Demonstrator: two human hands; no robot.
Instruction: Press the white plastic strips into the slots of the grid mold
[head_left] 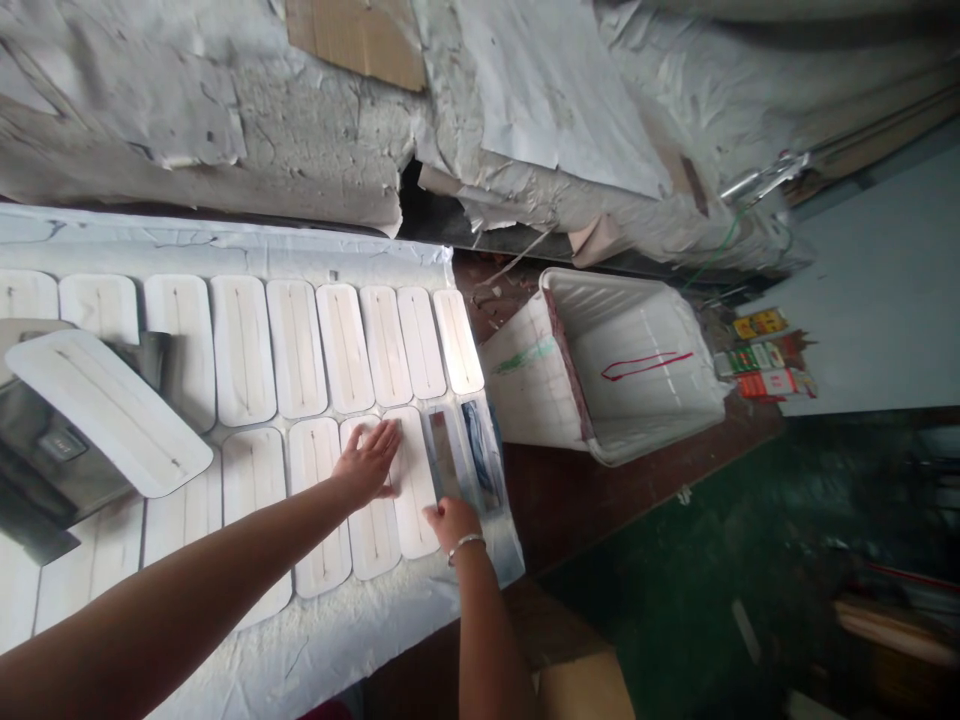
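Observation:
White panels with rounded corners [300, 345], each with a thin lengthwise line down its middle, perhaps a zipper, lie in two rows on a covered table. Fingers stretched, my left hand [370, 462] rests flat across two neighbouring panels in the near row. Thumb and fingers of my right hand [456, 525], which wears a bracelet at the wrist, close on the right edge of the last white panel [416, 480]. Just right of that panel are two narrow slots showing a grey-brown strip [447, 450] and a dark blue strip [480, 452].
A loose white panel [112, 410] lies over a dark grey bag [67, 470] with a small badge at the left. Beyond the table's right end stands a white plastic bin [637, 370]. Paper-covered padding [315, 150] runs along the back. A cardboard box [585, 685] sits below.

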